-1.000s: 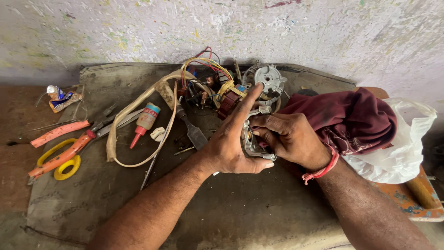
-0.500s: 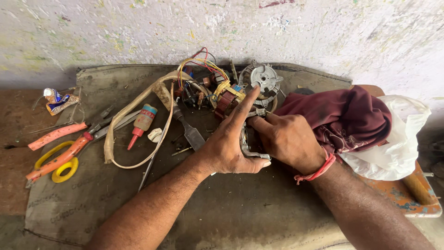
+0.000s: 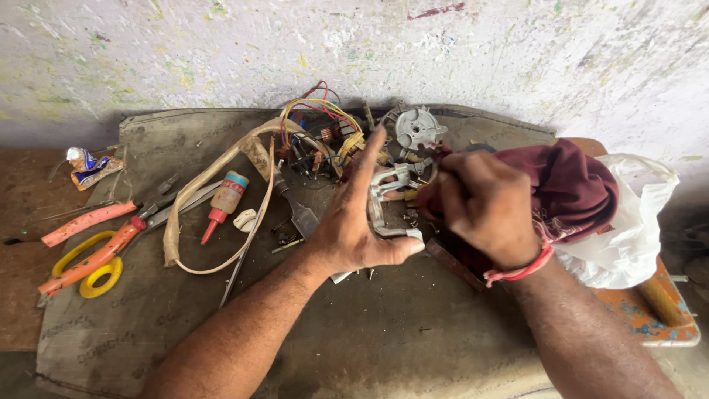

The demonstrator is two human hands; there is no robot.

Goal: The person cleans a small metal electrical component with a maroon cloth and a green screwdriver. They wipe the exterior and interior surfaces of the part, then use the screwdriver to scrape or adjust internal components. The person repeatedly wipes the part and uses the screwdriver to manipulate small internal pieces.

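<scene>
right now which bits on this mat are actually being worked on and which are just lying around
In hand:
- metal bracket, held by left hand
- right hand at the bracket
- wired motor parts just behind

Lying about:
- orange pliers
- yellow tape roll
- small glue bottle
- maroon cloth
- white plastic bag

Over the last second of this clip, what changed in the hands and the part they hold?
The left hand opened its fingers upward, so the grey metal bracket it cradles now shows; earlier the hands covered it. The right hand lifted slightly and stays pinched at the bracket's right side. The maroon cloth, wire bundle, orange pliers, yellow tape roll and small bottle kept their places.
</scene>
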